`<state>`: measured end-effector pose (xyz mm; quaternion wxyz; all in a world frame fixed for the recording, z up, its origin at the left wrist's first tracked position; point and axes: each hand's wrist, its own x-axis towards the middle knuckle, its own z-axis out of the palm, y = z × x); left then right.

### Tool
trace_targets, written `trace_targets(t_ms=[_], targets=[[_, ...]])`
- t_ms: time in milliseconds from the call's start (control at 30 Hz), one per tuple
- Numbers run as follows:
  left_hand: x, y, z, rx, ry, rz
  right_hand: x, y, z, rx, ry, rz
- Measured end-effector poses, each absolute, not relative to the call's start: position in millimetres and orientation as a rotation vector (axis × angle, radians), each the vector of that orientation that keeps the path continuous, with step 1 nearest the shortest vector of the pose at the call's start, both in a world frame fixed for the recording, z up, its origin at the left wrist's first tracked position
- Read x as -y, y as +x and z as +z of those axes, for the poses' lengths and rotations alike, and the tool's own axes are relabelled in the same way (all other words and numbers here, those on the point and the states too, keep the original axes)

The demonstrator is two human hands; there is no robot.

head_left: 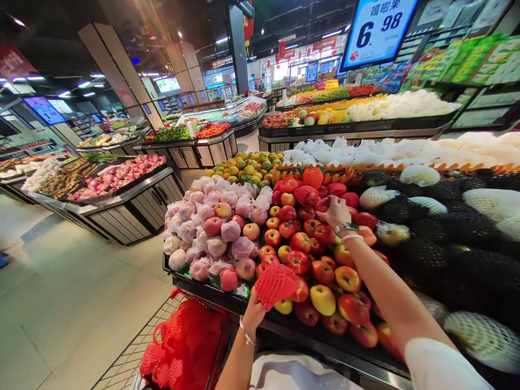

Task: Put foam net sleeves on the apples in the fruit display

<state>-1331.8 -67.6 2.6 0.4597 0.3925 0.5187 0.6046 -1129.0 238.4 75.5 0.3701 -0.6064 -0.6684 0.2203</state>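
Note:
My left hand (253,313) grips a flattened red foam net sleeve (276,285) above the front edge of the display. My right hand (337,212), wearing a watch at the wrist, reaches to the back of the apple pile. Its fingers curl over a red apple (323,205), partly hidden by the hand. Bare red and yellow apples (299,242) fill the space between my hands. Several fruits in red foam nets (306,196) lie just beyond the right hand.
Wrapped pinkish fruits (215,246) are heaped on the left. Dark and white netted fruits (430,238) lie on the right. Below the display's front edge, a wire cart (136,346) holds a heap of red foam nets (184,341). A price screen (377,32) hangs overhead.

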Motion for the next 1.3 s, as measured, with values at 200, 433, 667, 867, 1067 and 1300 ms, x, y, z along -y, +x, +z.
trace_targets(t_ms=[200,433,667,867,1067,1300], targets=[[53.7,-1334.5,1.5,-1.416,1.407,1.394,-164.6,-1107.7,83.3,1.491,-1.309,0.786],[28.8,-1325.2,15.7,-1.461,2.036,1.055,-64.8,-1119.6,71.9,0.99,-0.834,1.65],[22.7,-1316.3,31.6,-1.383,2.371,0.875,-43.3,-1099.6,56.6,1.112,-0.694,1.802],[17.0,-1299.8,61.3,-1.22,2.319,0.802,-27.8,-1087.8,37.9,1.018,-0.622,1.887],[17.7,-1296.3,63.1,-1.195,2.317,0.727,-18.0,-1092.7,27.7,0.989,-0.621,1.751],[14.3,-1296.7,52.4,-1.219,2.461,0.663,-23.1,-1088.5,21.0,1.086,-0.694,1.648]])
